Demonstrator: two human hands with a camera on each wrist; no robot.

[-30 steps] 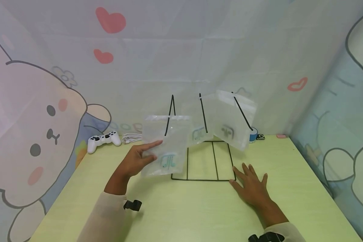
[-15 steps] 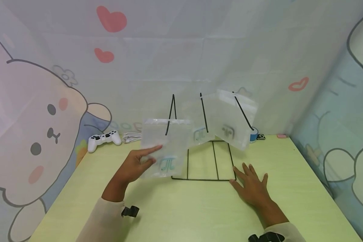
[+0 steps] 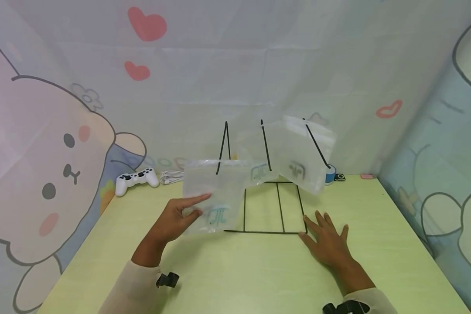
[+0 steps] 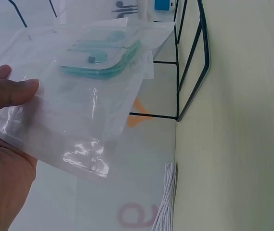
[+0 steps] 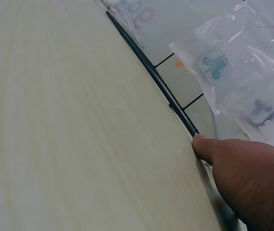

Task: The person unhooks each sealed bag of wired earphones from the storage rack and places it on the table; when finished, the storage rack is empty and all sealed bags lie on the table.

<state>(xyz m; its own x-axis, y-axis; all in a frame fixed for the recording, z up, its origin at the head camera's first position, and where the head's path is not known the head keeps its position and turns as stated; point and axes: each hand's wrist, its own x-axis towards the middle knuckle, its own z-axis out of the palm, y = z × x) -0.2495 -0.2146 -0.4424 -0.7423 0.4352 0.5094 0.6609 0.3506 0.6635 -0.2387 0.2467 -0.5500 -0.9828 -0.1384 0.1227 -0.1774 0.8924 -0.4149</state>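
Observation:
A clear plastic zip bag [image 3: 216, 192] with a blue-green coiled item inside [image 4: 103, 70] is at the left prong of a black wire display rack [image 3: 284, 232]. My left hand [image 3: 172, 222] grips its left side, with the index finger and thumb across the front; the other fingers are partly hidden behind the plastic. The black prong tip shows near the bag's top strip. Flat on the table at the rack's right front corner, my right hand [image 3: 327, 244] has its fingers spread. Its thumb [image 5: 206, 147] touches the base wire.
More clear bags [image 3: 298, 152] hang from the middle and right prongs. At the back left lie a white game controller [image 3: 137, 179] and a bundled white cable [image 3: 172, 176]. A blue tape roll [image 3: 330, 175] stands behind the rack, near a small pink item [image 3: 367, 176].
My left hand and the bag have moved down a little, so the bag's top edge sits lower against the left prong. The right hand stays at the rack's corner.

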